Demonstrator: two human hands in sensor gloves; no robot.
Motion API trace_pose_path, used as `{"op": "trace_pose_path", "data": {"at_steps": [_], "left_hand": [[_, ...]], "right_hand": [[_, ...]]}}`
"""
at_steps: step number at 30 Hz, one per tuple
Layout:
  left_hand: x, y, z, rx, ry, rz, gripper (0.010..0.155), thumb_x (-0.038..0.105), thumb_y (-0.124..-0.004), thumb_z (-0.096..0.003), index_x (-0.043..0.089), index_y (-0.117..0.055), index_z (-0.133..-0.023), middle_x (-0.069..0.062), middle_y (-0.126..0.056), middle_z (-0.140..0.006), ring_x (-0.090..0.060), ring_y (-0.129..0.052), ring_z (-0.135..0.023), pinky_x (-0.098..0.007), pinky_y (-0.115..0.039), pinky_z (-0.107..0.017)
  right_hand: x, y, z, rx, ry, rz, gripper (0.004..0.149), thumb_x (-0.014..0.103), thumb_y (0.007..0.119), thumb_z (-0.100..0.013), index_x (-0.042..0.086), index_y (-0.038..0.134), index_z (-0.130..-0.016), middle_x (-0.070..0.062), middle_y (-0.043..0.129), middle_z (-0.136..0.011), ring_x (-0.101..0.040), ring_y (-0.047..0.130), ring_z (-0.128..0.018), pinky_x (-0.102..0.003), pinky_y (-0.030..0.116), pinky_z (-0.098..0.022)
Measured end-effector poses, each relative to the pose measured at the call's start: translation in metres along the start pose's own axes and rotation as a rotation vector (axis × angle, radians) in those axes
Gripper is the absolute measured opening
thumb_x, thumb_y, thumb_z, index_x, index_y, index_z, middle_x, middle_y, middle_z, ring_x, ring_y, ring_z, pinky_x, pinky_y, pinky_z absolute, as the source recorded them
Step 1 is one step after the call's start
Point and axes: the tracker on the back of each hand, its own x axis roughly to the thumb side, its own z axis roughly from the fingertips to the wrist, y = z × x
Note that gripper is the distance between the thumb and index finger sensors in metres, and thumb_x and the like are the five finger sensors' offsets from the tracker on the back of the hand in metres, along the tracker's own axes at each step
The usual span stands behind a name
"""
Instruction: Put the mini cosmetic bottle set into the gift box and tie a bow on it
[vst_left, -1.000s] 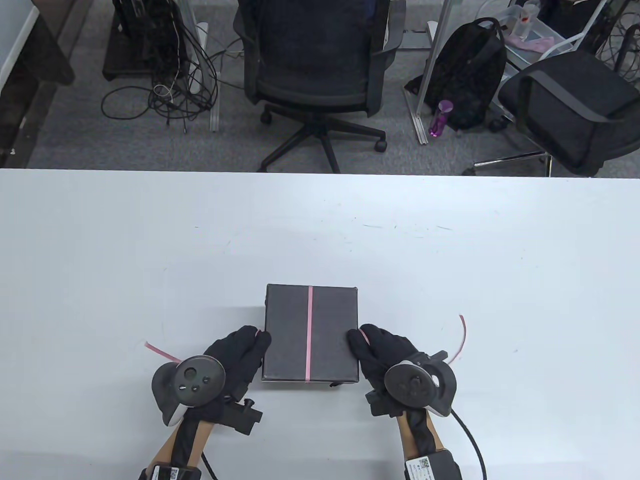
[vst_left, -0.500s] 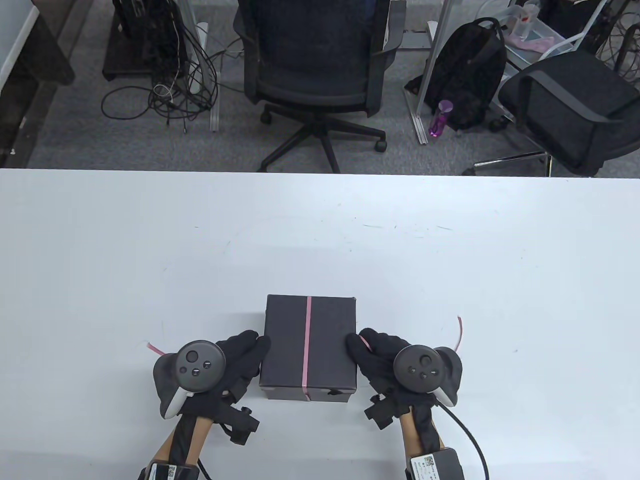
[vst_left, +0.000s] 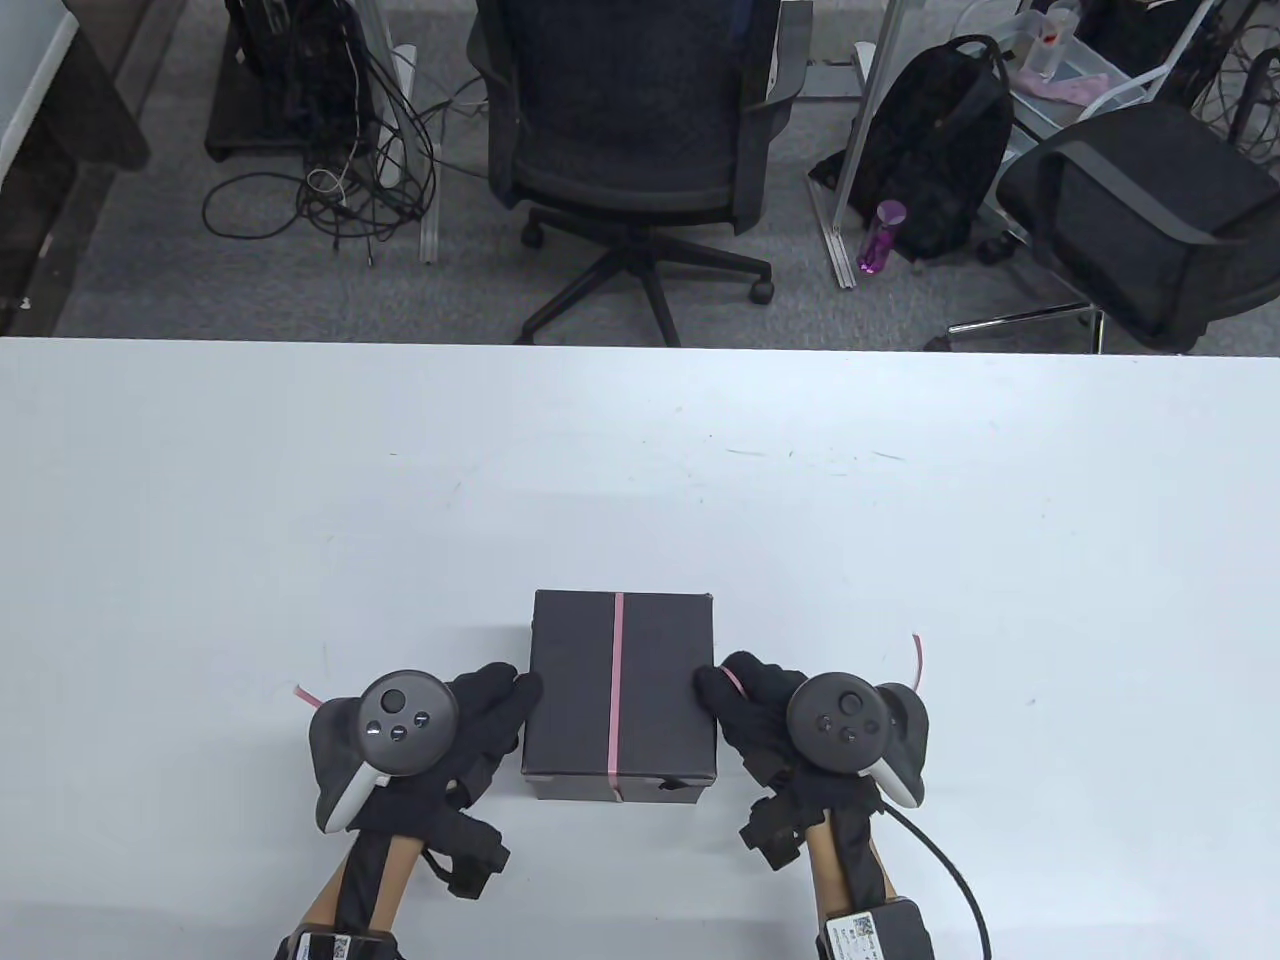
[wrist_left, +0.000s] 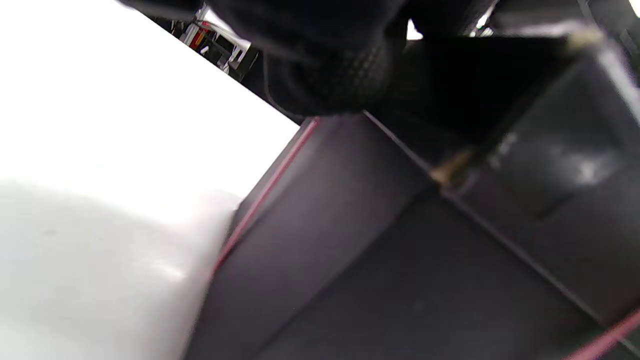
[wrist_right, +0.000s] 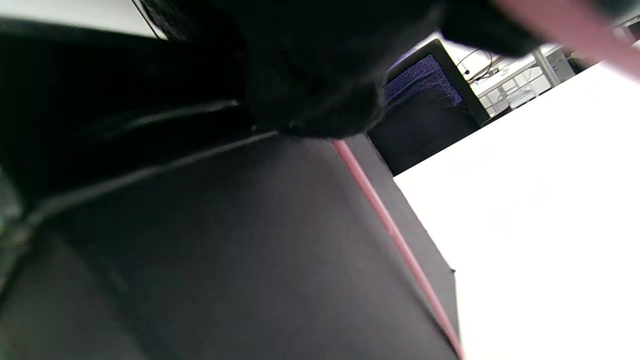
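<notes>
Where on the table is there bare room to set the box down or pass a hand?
Bare patches: the wide stretch beyond the box up to the far table edge, and the outer left and right parts. Crowded: the near centre, with the left hand and right hand at the box's sides and ribbon ends trailing outward.

The closed black cardboard gift box (vst_left: 620, 690) hides its contents, the thin pink ribbon (vst_left: 616, 680) vanishes beneath each black-gloved hand, left hand (vst_left: 470, 720) and right hand (vst_left: 765, 715), and both wrist views are blurred, showing only cropped box walls.
</notes>
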Motion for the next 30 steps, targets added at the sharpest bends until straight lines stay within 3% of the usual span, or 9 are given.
{"op": "trace_pose_path", "data": {"at_steps": [4, 5, 7, 9, 12, 17, 24, 30], "left_hand": [[-0.003, 0.011, 0.002, 0.029, 0.042, -0.014, 0.052, 0.049, -0.065, -0.0605, 0.008, -0.088, -0.083, 0.000, -0.097, -0.055, -0.006, -0.093, -0.017, -0.027, -0.087, -0.017], [-0.004, 0.012, 0.002, 0.035, 0.049, -0.001, 0.052, 0.047, -0.066, -0.0606, 0.007, -0.084, -0.089, 0.001, -0.096, -0.057, -0.005, -0.092, -0.017, -0.026, -0.087, -0.017], [-0.006, 0.014, 0.002, 0.059, 0.048, 0.085, 0.062, 0.041, -0.068, -0.0605, 0.003, -0.061, -0.109, 0.002, -0.095, -0.062, -0.004, -0.092, -0.017, -0.026, -0.087, -0.018], [-0.006, 0.016, 0.002, 0.056, 0.009, 0.185, 0.063, 0.038, -0.068, -0.0610, 0.006, -0.053, -0.114, 0.002, -0.095, -0.065, -0.005, -0.093, -0.020, -0.027, -0.088, -0.020], [-0.007, 0.017, 0.003, 0.065, -0.042, 0.353, 0.050, 0.037, -0.069, -0.0608, 0.013, -0.073, -0.104, 0.000, -0.096, -0.065, -0.009, -0.099, -0.027, -0.031, -0.090, -0.026], [-0.007, 0.020, 0.005, 0.093, -0.145, 0.559, 0.045, 0.036, -0.069, -0.0604, 0.015, -0.078, -0.099, -0.003, -0.094, -0.077, -0.016, -0.105, -0.046, -0.038, -0.093, -0.040], [-0.004, 0.034, 0.014, 0.143, -0.300, 0.697, 0.045, 0.037, -0.068, -0.0611, 0.020, -0.072, -0.103, -0.004, -0.088, -0.093, -0.022, -0.103, -0.070, -0.047, -0.088, -0.055], [-0.001, 0.053, 0.024, 0.239, -0.332, 0.578, 0.044, 0.035, -0.068, -0.0612, 0.023, -0.072, -0.103, -0.004, -0.087, -0.094, -0.024, -0.101, -0.072, -0.049, -0.086, -0.057]], "right_hand": [[-0.002, -0.013, 0.004, -0.084, 0.056, 0.042, 0.049, 0.029, 0.070, -0.060, -0.011, 0.074, -0.088, -0.006, 0.094, -0.043, -0.009, 0.089, -0.015, -0.031, 0.086, -0.015], [-0.004, -0.016, 0.004, -0.112, 0.064, 0.026, 0.052, 0.028, 0.070, -0.060, -0.013, 0.069, -0.092, -0.006, 0.094, -0.044, -0.008, 0.089, -0.016, -0.031, 0.086, -0.016], [-0.011, -0.022, 0.006, -0.158, 0.072, -0.108, 0.055, 0.026, 0.070, -0.060, -0.011, 0.063, -0.099, -0.006, 0.093, -0.046, -0.009, 0.089, -0.018, -0.032, 0.087, -0.018], [-0.016, -0.021, 0.006, -0.142, 0.065, -0.270, 0.052, 0.025, 0.070, -0.060, -0.006, 0.065, -0.101, -0.008, 0.094, -0.049, -0.010, 0.091, -0.021, -0.033, 0.087, -0.020], [-0.022, -0.013, 0.004, -0.086, 0.049, -0.624, 0.046, 0.023, 0.071, -0.060, -0.004, 0.073, -0.097, -0.016, 0.093, -0.060, -0.017, 0.095, -0.032, -0.039, 0.088, -0.028], [-0.017, -0.013, 0.004, -0.013, -0.065, -0.870, 0.051, 0.030, 0.069, -0.062, -0.004, 0.070, -0.099, -0.025, 0.086, -0.082, -0.032, 0.096, -0.057, -0.052, 0.084, -0.044], [-0.002, -0.031, 0.008, -0.030, -0.238, -0.860, 0.055, 0.032, 0.065, -0.063, 0.000, 0.061, -0.108, -0.027, 0.071, -0.103, -0.045, 0.081, -0.085, -0.066, 0.072, -0.056], [0.008, -0.056, 0.019, -0.122, -0.301, -0.656, 0.053, 0.029, 0.063, -0.063, 0.001, 0.063, -0.108, -0.027, 0.069, -0.106, -0.050, 0.073, -0.091, -0.073, 0.066, -0.058]]}}
